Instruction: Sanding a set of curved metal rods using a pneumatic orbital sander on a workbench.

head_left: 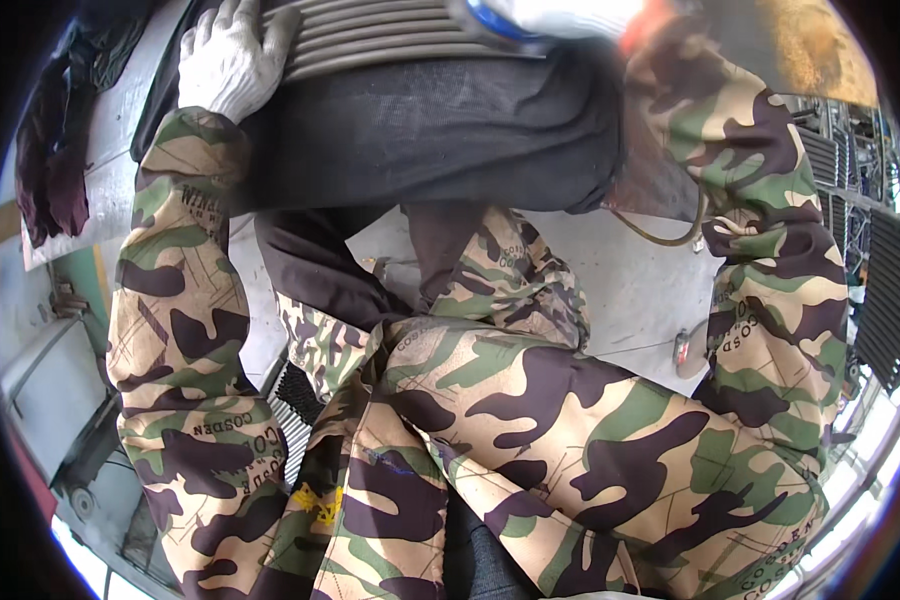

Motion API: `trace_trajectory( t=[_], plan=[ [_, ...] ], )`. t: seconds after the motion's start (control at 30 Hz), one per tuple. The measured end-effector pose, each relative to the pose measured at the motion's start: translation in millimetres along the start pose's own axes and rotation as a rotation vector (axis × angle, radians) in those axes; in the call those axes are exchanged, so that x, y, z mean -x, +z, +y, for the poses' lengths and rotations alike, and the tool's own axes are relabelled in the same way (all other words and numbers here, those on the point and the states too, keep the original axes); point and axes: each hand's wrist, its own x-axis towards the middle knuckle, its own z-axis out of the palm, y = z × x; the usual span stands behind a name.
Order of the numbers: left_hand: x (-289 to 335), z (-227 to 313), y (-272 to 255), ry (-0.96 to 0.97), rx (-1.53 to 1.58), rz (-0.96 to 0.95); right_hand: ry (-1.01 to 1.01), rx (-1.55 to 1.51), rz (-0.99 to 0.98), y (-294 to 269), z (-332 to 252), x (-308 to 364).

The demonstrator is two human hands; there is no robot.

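My left hand [228, 62], in a white knit glove, lies with its fingers stretched out over the left end of a grey ribbed piece [390, 30]. The ribs run sideways, and the top of the piece is cut off by the picture's edge. Black cloth [440, 130] drapes along its near side and hangs down in front of me. At the top right, my right hand [575, 14], also white-gloved, is smeared by motion. Under it, a blue-edged object [500, 22] sits against the ribs; its kind cannot be made out. The right fingers are mostly hidden.
Dark crumpled cloth [55, 150] lies on a pale surface at the left. A rusty yellowish plate [820, 50] stands at the top right. Below it, a cord or hose [670, 238] loops down. Racks with dark ribbed pieces [882, 290] line the right side.
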Motion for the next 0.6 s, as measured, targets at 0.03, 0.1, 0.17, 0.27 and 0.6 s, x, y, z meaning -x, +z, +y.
trace_trajectory(
  t=[0.03, 0.1, 0.17, 0.27, 0.6],
  plan=[
    [4.8, -0.6, 3.4, -0.052, 0.048, 0.046, -0.036, -0.029, 0.003, 0.4, -3.0, 2.5],
    [9.5, -8.7, 9.3, -0.048, 0.010, 0.079, -0.084, -0.032, 0.046, 0.4, -12.5, 8.7],
    [6.8, -4.3, -2.6, 0.029, -0.039, 0.050, -0.086, -0.006, 0.071, 1.2, -8.0, 12.6],
    [18.9, -1.2, -10.6, 0.127, -0.109, 0.019, -0.096, 0.013, 0.082, 4.3, -8.3, 1.8],
    [38.0, 8.0, -12.4, -0.020, 0.122, 0.216, -0.131, -0.072, 0.017, 0.9, -23.5, 11.6]
  ],
)
